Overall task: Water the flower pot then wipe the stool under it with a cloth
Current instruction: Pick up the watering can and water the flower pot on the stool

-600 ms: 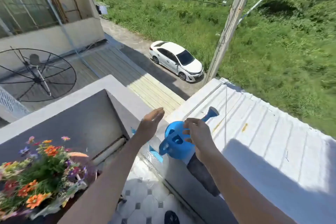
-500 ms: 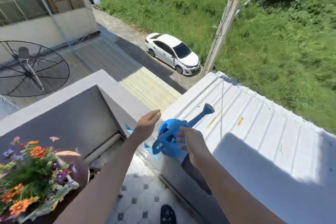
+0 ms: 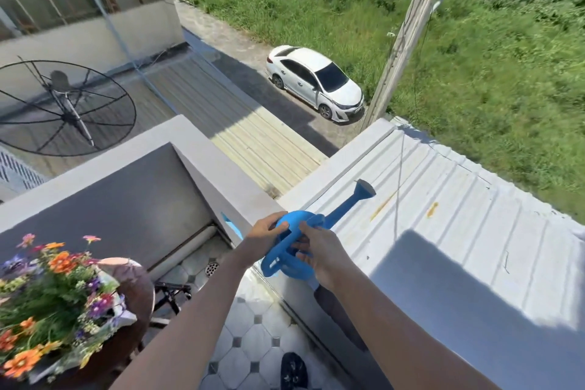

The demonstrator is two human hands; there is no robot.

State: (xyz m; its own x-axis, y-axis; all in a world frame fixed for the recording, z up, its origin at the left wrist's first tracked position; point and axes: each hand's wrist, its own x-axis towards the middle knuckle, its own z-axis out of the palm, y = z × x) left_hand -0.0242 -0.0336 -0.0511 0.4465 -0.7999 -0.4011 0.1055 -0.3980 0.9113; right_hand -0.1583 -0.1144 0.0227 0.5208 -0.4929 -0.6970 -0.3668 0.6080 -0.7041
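Two hands on one blue watering can [image 3: 296, 245], atop the balcony ledge [image 3: 228, 187]: left hand [image 3: 264, 236] curled over the can's body, fingers closed on it; right hand [image 3: 319, 255] wrapped at the handle side, fingers closed on it too. Spout aimed out over the white corrugated roof [image 3: 459, 231], away from the flower pot [image 3: 57, 304]. Best lifted by the handle, kept level, supported from beneath, swung left and tipped slowly over the blooms. Pot down at lower left on a dark round stool [image 3: 139, 294], well apart from the can. No cloth in sight. Tiled balcony floor [image 3: 250, 342] with a drain below. Farther off, satellite dish [image 3: 63, 108], white car [image 3: 315, 82], utility pole [image 3: 411, 32], tall grass.
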